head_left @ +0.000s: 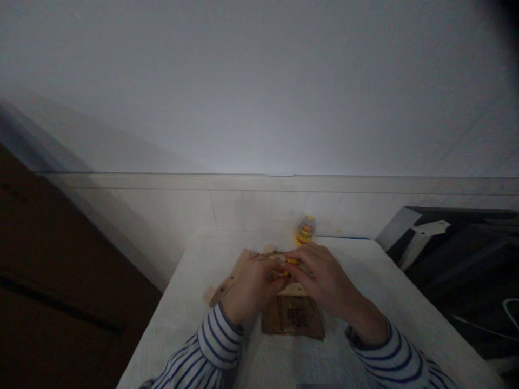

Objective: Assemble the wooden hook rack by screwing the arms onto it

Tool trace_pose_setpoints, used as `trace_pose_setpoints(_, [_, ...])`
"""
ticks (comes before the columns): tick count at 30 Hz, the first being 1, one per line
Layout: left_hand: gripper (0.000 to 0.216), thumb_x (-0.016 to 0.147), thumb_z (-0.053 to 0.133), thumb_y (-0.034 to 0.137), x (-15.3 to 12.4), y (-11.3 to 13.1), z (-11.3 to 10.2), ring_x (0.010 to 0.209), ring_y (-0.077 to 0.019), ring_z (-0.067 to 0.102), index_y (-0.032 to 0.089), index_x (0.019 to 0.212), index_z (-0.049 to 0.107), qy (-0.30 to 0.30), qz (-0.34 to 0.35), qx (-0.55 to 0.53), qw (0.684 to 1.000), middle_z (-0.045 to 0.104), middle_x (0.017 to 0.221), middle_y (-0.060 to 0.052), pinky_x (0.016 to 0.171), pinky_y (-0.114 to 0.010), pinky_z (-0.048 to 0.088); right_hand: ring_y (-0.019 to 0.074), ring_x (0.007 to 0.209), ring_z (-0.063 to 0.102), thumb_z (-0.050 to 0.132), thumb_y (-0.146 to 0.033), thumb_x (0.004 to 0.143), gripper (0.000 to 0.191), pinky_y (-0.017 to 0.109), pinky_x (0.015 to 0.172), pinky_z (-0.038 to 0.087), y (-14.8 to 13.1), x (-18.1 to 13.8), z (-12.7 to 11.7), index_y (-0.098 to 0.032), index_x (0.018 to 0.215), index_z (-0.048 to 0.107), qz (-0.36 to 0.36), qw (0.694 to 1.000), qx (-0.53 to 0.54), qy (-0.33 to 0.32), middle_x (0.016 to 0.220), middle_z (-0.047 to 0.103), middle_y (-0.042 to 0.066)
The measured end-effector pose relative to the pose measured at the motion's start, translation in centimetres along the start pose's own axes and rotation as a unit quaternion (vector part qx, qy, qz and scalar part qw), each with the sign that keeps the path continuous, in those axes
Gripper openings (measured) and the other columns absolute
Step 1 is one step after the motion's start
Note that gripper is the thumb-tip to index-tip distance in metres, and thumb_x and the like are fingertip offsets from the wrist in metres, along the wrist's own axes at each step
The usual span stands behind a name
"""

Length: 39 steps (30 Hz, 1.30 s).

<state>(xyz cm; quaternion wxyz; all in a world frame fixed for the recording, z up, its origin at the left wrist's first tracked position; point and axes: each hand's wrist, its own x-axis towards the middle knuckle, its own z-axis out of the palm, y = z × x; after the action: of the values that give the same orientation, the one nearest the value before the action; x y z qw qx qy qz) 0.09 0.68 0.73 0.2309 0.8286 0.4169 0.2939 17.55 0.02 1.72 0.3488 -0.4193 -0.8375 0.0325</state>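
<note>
My left hand [256,282] is closed, its fingertips pinching at a pale wooden piece [292,289] above the table. Opposite it, my right hand [320,276] has its fingers pressed around a slim yellow tool [292,261], which looks like a small screwdriver; its tip is hidden among the fingers. Both sets of fingertips nearly meet. Beside and partly under my left hand lies a long wooden strip with holes [232,280]. Below the hands is a flat brown cardboard piece [292,319] with dark printing.
Behind my right hand stands a clear, dome-shaped container with a yellow base [305,230]. A white cloth [178,302] covers the table, which meets the pale wall [259,108]. Dark brown furniture [60,281] is at left; black panels and a cable [466,281] are at right.
</note>
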Motion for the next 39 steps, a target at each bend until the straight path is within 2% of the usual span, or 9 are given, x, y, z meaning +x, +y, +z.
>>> trace_pose_setpoints(4, [0.007, 0.082, 0.067, 0.017, 0.1, 0.4, 0.2, 0.083, -0.0188, 0.062, 0.021, 0.084, 0.073, 0.010, -0.034, 0.017, 0.999, 0.073, 0.082, 0.001, 0.086, -0.034, 0.038, 0.0213, 0.084, 0.061, 0.056, -0.029, 0.091, 0.013, 0.038, 0.077, 0.046, 0.0, 0.0, 0.0, -0.019, 0.091, 0.064, 0.008, 1.000, 0.004, -0.002, 0.085, 0.068, 0.005])
trace_pose_setpoints(12, [0.008, 0.082, 0.068, 0.019, 0.1, -0.2, 0.5, 0.078, -0.0174, 0.060, 0.020, 0.075, 0.073, 0.017, -0.020, 0.017, 1.000, 0.071, 0.074, 0.000, 0.080, -0.030, 0.038, 0.0219, 0.095, 0.065, 0.053, -0.024, 0.090, 0.020, 0.040, 0.086, 0.049, 0.0, 0.1, -0.8, -0.017, 0.105, 0.065, 0.013, 0.999, 0.041, 0.000, 0.100, 0.072, 0.008])
trace_pose_setpoints(19, [0.006, 0.081, 0.069, 0.018, 0.1, -0.3, 0.4, 0.079, -0.0177, 0.060, 0.019, 0.076, 0.072, 0.013, -0.014, 0.019, 1.000, 0.072, 0.076, 0.001, 0.082, -0.032, 0.036, 0.0192, 0.093, 0.066, 0.053, -0.019, 0.091, 0.020, 0.038, 0.086, 0.050, -0.1, 0.1, -0.6, -0.020, 0.105, 0.068, -0.002, 0.999, 0.049, -0.023, 0.099, 0.074, 0.005])
trace_pose_setpoints(29, [0.012, 0.083, 0.066, 0.014, 0.0, -0.9, 0.4, 0.086, -0.0162, 0.062, 0.022, 0.088, 0.073, 0.008, 0.034, -0.012, 0.999, 0.074, 0.090, 0.001, 0.086, -0.028, 0.040, 0.0196, 0.095, 0.066, 0.055, -0.021, 0.091, 0.018, 0.038, 0.088, 0.049, 0.2, -0.1, -0.3, -0.019, 0.104, 0.067, -0.001, 0.999, 0.043, -0.024, 0.100, 0.073, 0.005])
trace_pose_setpoints(39, [0.014, 0.085, 0.064, 0.014, 0.1, -0.8, 0.0, 0.087, -0.0162, 0.063, 0.021, 0.094, 0.072, -0.004, 0.073, -0.008, 0.997, 0.073, 0.087, -0.001, 0.087, -0.027, 0.043, 0.0199, 0.090, 0.065, 0.055, -0.027, 0.092, 0.015, 0.038, 0.083, 0.048, 0.2, -0.1, -0.2, -0.019, 0.099, 0.066, -0.003, 0.999, 0.036, -0.020, 0.095, 0.072, 0.005])
